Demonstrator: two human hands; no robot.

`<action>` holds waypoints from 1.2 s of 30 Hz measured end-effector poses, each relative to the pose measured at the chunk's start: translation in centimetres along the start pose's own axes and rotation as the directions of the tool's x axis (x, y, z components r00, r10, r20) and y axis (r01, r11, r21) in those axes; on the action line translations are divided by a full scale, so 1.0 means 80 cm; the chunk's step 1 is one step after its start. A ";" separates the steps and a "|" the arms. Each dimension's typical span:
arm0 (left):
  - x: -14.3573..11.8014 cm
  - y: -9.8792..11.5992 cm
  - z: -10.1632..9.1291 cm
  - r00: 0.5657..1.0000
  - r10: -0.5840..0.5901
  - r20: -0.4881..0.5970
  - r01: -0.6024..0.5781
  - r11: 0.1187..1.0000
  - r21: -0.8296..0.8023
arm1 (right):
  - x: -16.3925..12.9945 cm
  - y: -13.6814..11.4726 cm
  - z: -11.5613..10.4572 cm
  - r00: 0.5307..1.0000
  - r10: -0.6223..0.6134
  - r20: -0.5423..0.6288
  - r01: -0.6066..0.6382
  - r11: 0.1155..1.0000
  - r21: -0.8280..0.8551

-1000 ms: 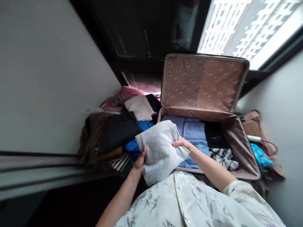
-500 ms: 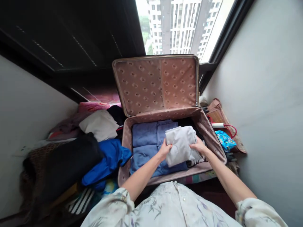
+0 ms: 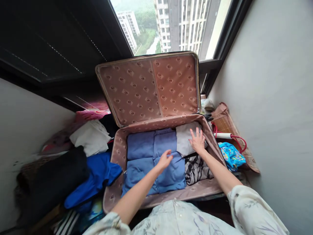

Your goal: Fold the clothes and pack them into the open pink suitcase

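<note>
Fingers of my right hand point(image 3: 197, 141) lie spread flat on the folded grey garment point(image 3: 185, 138), which sits in the back right corner of the open suitcase point(image 3: 117, 153), just beside the folded blue clothes point(image 3: 154, 156). My left hand point(image 3: 164, 160) hovers loosely open over those blue clothes, gripping nothing. I see a black-and-white patterned cloth point(image 3: 197, 169) in front of the grey garment. Outside the case, a heap of clothing point(image 3: 80, 169) lies to the left and a blue printed bag point(image 3: 231, 155) to the right.
</note>
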State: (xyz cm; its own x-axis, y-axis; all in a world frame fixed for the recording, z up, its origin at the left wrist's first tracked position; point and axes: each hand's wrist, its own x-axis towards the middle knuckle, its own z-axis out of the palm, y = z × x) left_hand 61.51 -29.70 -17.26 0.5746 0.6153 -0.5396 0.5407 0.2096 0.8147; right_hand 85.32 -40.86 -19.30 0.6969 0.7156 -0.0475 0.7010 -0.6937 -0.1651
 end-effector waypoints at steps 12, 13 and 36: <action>-0.197 -0.081 -0.104 0.949 -0.293 -0.115 0.284 0.954 -0.092 | 0.062 0.000 0.086 0.942 0.158 0.296 -0.178 0.983 0.039; -0.201 -0.077 -0.111 0.949 -0.275 -0.154 0.259 0.959 -0.114 | 0.063 0.005 0.086 0.935 0.160 0.316 -0.188 0.980 0.059; -0.254 -0.132 -0.546 0.774 0.408 -0.485 0.214 0.551 0.806 | -0.161 -0.202 0.001 0.916 -0.377 0.134 0.260 0.815 0.518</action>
State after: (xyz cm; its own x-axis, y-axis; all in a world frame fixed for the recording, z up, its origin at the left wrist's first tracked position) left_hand 17.26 -11.20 -5.62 0.3675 0.9299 0.0176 0.9166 -0.3653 0.1622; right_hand 65.01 -38.86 -16.10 0.3541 0.9284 -0.1129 0.6743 -0.3371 -0.6570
